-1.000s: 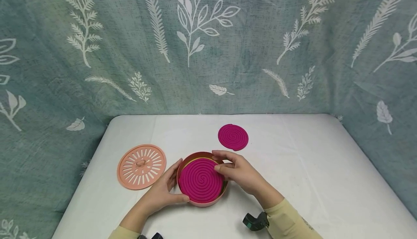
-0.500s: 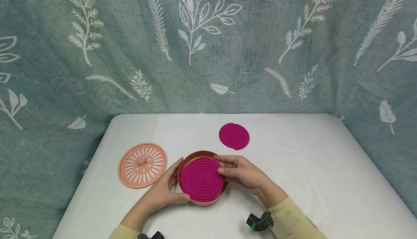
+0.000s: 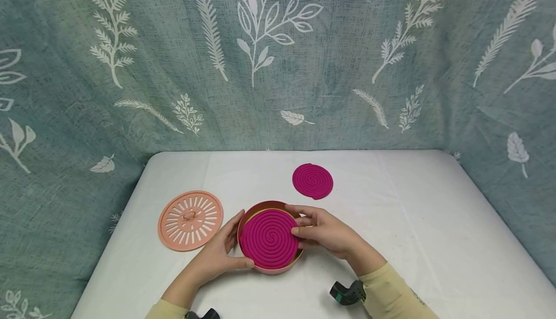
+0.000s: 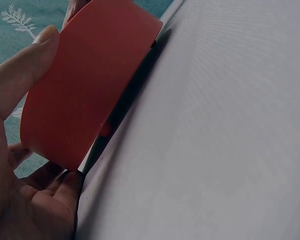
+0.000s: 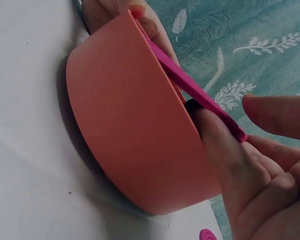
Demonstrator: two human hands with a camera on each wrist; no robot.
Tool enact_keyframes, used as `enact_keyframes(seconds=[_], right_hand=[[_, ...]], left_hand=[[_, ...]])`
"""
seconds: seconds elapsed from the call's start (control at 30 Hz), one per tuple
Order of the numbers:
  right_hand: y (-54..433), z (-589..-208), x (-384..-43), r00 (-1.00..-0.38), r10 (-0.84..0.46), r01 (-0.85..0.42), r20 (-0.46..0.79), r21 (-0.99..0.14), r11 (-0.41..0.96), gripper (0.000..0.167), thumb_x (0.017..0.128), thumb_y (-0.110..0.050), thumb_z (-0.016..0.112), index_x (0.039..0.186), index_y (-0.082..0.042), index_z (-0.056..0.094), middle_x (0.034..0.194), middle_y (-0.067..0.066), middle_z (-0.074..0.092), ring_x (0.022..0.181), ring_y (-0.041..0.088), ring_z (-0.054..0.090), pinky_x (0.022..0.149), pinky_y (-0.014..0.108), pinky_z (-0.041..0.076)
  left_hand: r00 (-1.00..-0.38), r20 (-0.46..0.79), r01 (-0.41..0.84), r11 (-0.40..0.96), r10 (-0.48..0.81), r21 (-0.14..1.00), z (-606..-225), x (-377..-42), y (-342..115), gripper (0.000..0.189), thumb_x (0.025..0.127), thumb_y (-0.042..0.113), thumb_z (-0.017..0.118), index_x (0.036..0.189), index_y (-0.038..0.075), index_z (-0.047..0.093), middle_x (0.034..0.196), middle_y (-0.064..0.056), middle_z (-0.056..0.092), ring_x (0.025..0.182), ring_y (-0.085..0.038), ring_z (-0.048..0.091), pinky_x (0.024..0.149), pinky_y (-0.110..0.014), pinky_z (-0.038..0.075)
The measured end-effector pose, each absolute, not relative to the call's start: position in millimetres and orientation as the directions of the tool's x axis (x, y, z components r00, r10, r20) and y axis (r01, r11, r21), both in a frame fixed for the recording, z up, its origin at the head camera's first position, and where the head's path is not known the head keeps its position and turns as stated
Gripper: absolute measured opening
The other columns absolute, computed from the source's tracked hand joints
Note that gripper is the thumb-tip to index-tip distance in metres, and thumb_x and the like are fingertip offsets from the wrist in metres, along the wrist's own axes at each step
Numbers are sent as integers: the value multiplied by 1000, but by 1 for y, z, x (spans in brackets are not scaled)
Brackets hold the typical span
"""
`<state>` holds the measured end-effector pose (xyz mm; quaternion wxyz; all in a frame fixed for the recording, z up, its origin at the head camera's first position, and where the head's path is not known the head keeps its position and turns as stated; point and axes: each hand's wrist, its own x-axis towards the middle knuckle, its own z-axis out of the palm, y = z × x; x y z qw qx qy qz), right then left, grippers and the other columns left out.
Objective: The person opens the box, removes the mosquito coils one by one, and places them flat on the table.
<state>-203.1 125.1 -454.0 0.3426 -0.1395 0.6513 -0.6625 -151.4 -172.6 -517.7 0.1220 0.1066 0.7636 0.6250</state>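
Observation:
A round salmon-pink tin point(image 3: 271, 271) stands on the table in the head view, its wall filling much of both wrist views. My left hand point(image 3: 219, 255) grips its left side, thumb at the near rim and fingers round the far side. A magenta spiral mosquito coil point(image 3: 270, 238) lies across the tin's mouth. In the right wrist view this coil point(image 5: 205, 100) tilts, one edge raised above the rim. My right hand point(image 3: 332, 234) holds that raised right edge, a finger beneath it and the thumb above. The tin's inside is mostly hidden.
An orange slotted lid point(image 3: 190, 221) with a small centre loop lies left of the tin. Another magenta mosquito coil point(image 3: 312, 181) lies flat behind and to the right. The white-covered table point(image 3: 417, 242) meets a leaf-patterned curtain point(image 3: 330, 58) at the back.
My right hand has shifted slightly toward me and to the right, its fingers changing place at the coil's edge. My left hand keeps its grip on the tin.

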Motion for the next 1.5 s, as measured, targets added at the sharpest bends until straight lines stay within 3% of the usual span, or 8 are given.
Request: enact_keyframes(seconds=[0.77, 1.07, 1.5], right_hand=[[130, -462, -204, -735, -633, 275, -243, -960, 49, 63, 90, -2, 70, 148, -6, 44, 112, 21, 65, 88, 24, 69, 78, 37, 62], [137, -463, -205, -736, -639, 291, -224, -957, -1, 65, 92, -2, 67, 151, -12, 41, 115, 23, 65, 86, 23, 69, 75, 33, 63], [151, -464, -209, -785, -594, 270, -177, -960, -71, 68, 94, -2, 65, 154, -11, 34, 119, 23, 63, 93, 25, 69, 85, 46, 59]], left_hand=[[-945, -37, 24, 180, 326, 983, -519, -152, -174, 122, 63, 23, 96, 159, 20, 21, 157, 6, 29, 143, -10, 28, 112, -19, 28], [-947, -33, 29, 189, 319, 982, -516, -151, -173, 122, 62, 24, 96, 159, 18, 22, 158, 5, 29, 144, -11, 28, 113, -19, 28], [-947, -53, 13, 204, 316, 979, -517, -151, -173, 123, 61, 26, 97, 159, 20, 22, 157, 5, 30, 143, -9, 29, 112, -19, 29]])
